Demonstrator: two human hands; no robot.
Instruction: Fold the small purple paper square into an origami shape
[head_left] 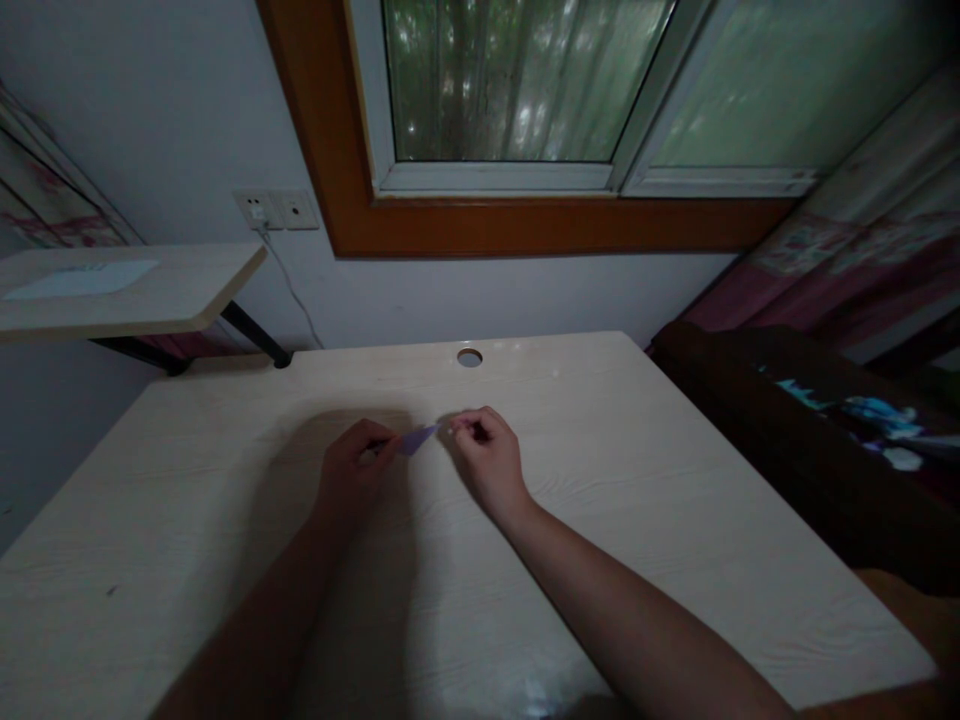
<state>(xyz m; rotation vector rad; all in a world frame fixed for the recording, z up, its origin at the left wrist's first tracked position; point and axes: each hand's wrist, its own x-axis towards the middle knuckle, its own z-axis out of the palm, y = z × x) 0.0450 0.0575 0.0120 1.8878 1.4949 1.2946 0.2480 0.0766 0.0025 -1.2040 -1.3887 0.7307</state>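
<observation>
Between my hands, above the pale wooden tabletop [615, 480], is a small purple pointed piece [415, 440], which looks like folded paper. My left hand [352, 462] pinches its wide end between thumb and fingers. The narrow tip points right, toward my right hand [491, 455]. The fingers of that hand are closed in a pinch close to the tip. Whether they touch the tip or hold something tiny of their own is too dim and small to tell.
A raised shelf [225, 275] on black legs stands at the back left, with a pale sheet [82, 280] on it. A round cable hole [470, 357] lies near the desk's back edge. A white cord [292, 285] hangs from the wall socket [259, 210]. Dark furniture [750, 430] stands right.
</observation>
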